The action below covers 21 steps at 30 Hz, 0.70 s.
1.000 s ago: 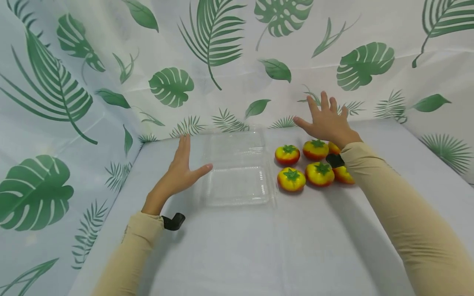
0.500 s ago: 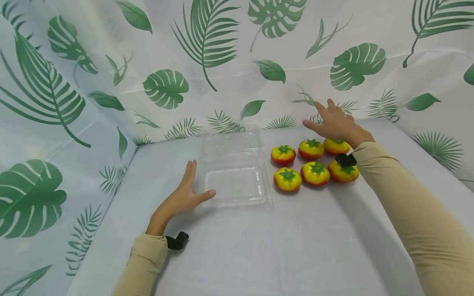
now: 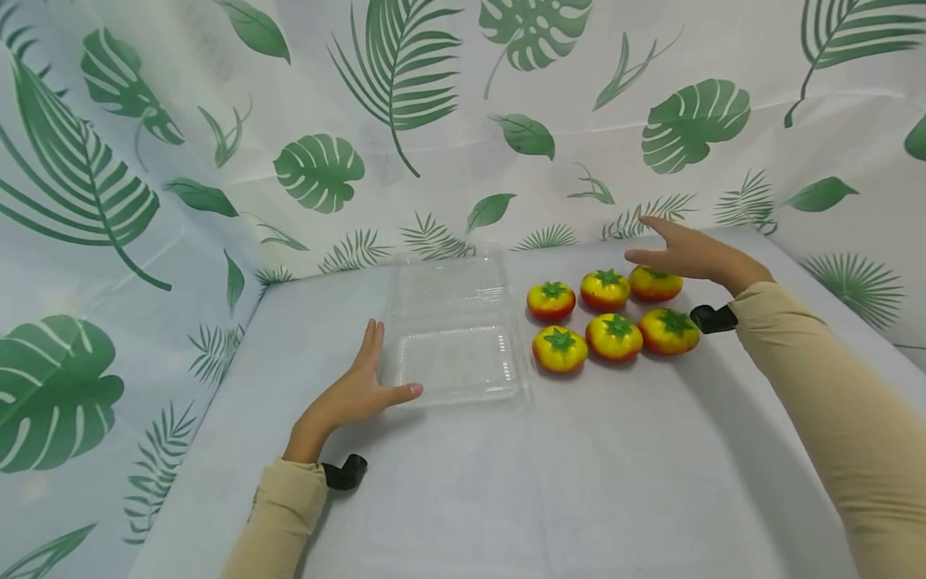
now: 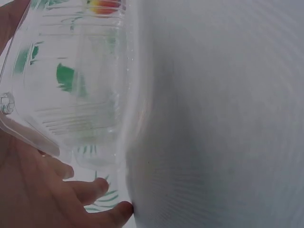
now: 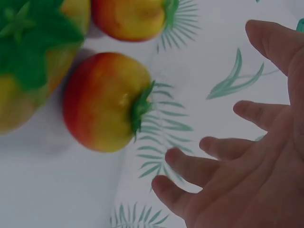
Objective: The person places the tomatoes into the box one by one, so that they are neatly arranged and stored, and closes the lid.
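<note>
Fruits: two rows of three red-and-yellow fruits (image 3: pixel 614 340) are being carried by the white table (image 3: pixel 463 490), toward its back edge, right of the clear container (image 3: pixel 457 362).
Fruit handling: they are being judged light, firm, rather slippery; a hold is best being taken round the sides, below the green calyx (image 3: pixel 676 322).
Right hand (image 3: pixel 698 253): thumb and fingers are being held apart, just beside the fruit nearest the table's back right corner; nothing is being gripped.
Container: its lid (image 3: pixel 450 281) is being left folded back toward the table's back edge; all six fruits are being kept outside.
Container handling: thin, bendable plastic is being presumed; the rim is best being held.
Left hand (image 3: pixel 354 394): the thumb is being held away from the fingers, by the container's left edge; touching cannot be told.
</note>
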Each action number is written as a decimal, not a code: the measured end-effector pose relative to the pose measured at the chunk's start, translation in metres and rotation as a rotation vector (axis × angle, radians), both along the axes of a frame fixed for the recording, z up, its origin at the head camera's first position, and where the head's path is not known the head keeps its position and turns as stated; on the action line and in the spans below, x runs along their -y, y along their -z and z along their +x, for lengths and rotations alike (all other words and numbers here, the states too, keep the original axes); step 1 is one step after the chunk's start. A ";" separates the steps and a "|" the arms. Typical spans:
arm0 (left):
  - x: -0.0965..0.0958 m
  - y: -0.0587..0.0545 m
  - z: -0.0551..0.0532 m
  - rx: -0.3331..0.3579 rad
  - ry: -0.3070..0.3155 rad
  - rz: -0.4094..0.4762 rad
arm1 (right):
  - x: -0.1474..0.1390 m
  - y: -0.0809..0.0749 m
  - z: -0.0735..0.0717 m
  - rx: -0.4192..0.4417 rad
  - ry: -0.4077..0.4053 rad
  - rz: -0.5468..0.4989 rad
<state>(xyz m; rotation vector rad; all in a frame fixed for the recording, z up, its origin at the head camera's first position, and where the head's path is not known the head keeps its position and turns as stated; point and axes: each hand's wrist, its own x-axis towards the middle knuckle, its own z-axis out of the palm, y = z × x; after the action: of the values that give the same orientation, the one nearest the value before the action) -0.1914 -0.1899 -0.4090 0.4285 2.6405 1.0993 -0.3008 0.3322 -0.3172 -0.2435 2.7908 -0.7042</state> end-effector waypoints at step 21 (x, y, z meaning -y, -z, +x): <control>0.003 0.002 -0.002 -0.004 0.023 0.004 | -0.044 0.040 0.005 0.070 -0.041 -0.017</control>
<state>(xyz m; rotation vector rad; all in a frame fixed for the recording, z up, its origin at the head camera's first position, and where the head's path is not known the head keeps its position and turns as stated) -0.1929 -0.1931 -0.4106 0.4608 2.6304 1.0985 -0.2961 0.3760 -0.3571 -0.2737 2.7065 -0.7128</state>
